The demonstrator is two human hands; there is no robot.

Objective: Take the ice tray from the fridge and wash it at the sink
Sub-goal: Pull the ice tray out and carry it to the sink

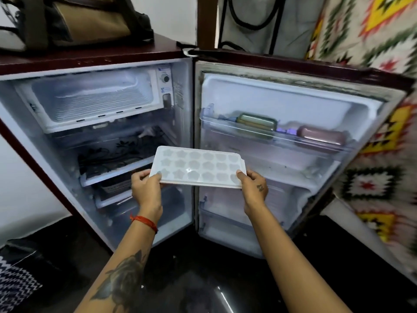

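Observation:
A white ice tray [198,167] with star-shaped cells is held flat in the air in front of the open fridge [97,57]. My left hand [145,188] grips its near left corner, thumb on top. Gripping the near right corner is my right hand [253,187]. The tray hangs level with the fridge's middle shelf [117,170], just outside the cabinet. The freezer box [94,98] at the top stands open and frosted. No sink is in view.
The fridge door [293,91] is swung wide to the right, with containers on its upper rack [270,134]. A bag [85,19] sits on top of the fridge. A patterned cloth [383,109] hangs at right. The floor [203,279] is dark and glossy.

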